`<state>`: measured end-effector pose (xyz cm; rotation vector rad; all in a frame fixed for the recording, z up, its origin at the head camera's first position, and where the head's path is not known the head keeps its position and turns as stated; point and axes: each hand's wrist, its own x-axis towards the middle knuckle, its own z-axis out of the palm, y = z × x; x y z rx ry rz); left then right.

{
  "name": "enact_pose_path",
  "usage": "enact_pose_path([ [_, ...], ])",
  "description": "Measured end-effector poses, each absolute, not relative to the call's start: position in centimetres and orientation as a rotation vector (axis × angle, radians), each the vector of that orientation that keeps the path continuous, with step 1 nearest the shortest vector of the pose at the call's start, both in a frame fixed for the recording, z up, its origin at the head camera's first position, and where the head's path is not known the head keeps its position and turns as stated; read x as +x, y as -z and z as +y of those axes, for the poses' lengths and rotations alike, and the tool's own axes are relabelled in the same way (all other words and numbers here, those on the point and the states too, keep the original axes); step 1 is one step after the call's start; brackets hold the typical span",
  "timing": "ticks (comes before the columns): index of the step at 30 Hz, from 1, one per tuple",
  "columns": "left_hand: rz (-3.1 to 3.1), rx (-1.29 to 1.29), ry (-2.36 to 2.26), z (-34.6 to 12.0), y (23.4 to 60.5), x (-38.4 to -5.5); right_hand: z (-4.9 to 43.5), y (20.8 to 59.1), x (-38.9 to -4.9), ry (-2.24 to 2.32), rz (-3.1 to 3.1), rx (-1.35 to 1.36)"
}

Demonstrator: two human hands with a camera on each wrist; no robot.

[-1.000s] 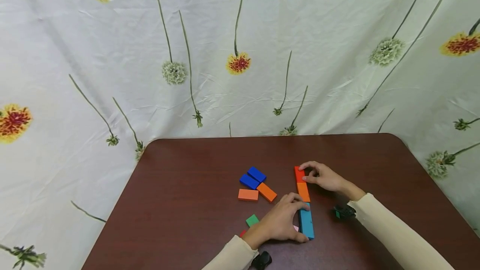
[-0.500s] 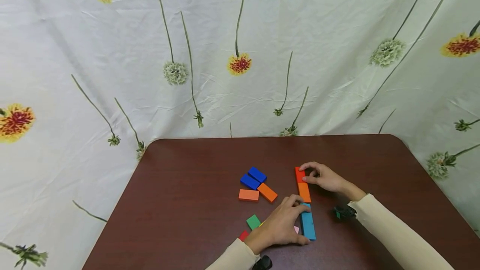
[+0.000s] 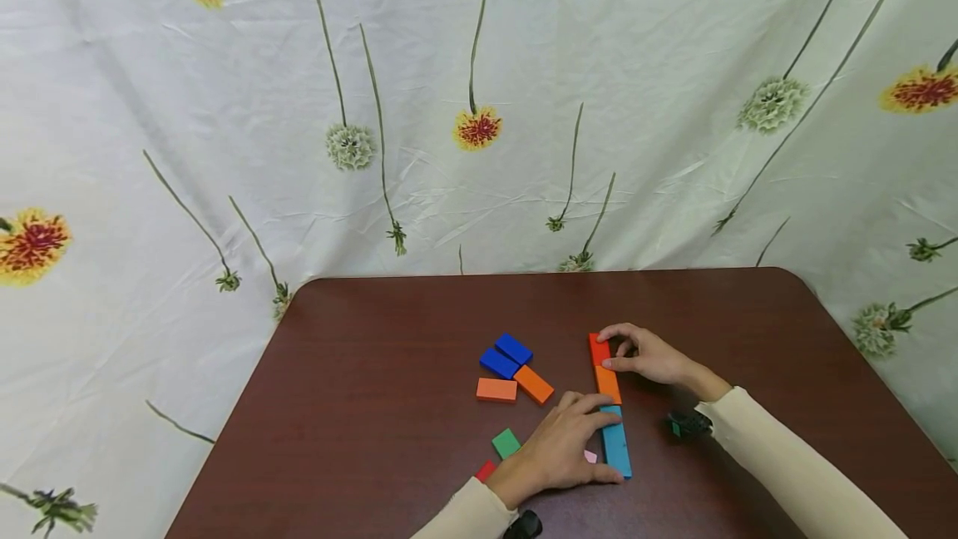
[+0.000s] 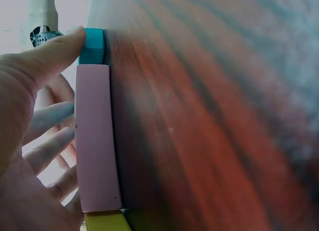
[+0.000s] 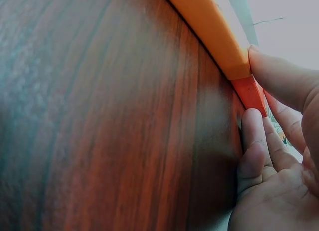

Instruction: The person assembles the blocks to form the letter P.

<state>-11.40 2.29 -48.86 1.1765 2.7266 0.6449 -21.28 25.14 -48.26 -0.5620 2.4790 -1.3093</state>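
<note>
A row of flat blocks runs away from me on the right half of the table: light blue (image 3: 615, 447), orange (image 3: 607, 384), then red (image 3: 596, 349). My left hand (image 3: 557, 446) spans the light blue block, thumb at its near end and fingers by its far end. My right hand (image 3: 653, 355) pinches the red block, its thumb by the joint with the orange one. In the left wrist view, a pink block (image 4: 94, 139) adjoins the light blue one, with a yellow block (image 4: 107, 222) at its other end; my left hand mostly hides both from above.
Left of the row lie two dark blue blocks (image 3: 498, 363), an orange block (image 3: 534, 384) and a paler orange block (image 3: 496, 390). A green block (image 3: 505, 442) and another red block (image 3: 486, 470) lie beside my left wrist. A flowered cloth (image 3: 419, 190) hangs behind the table (image 3: 359, 406).
My left thumb has edged to the right along the light blue block's near end. My right thumb has slid slightly nearer, toward the joint. The other blocks keep their places.
</note>
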Motion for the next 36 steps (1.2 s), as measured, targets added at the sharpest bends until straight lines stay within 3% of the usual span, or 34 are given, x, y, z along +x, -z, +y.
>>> enact_pose_path([
  [36,2.754,1.133,-0.604,2.21,48.55,-11.36,24.82,49.02,-21.18,1.266,2.544,-0.570],
])
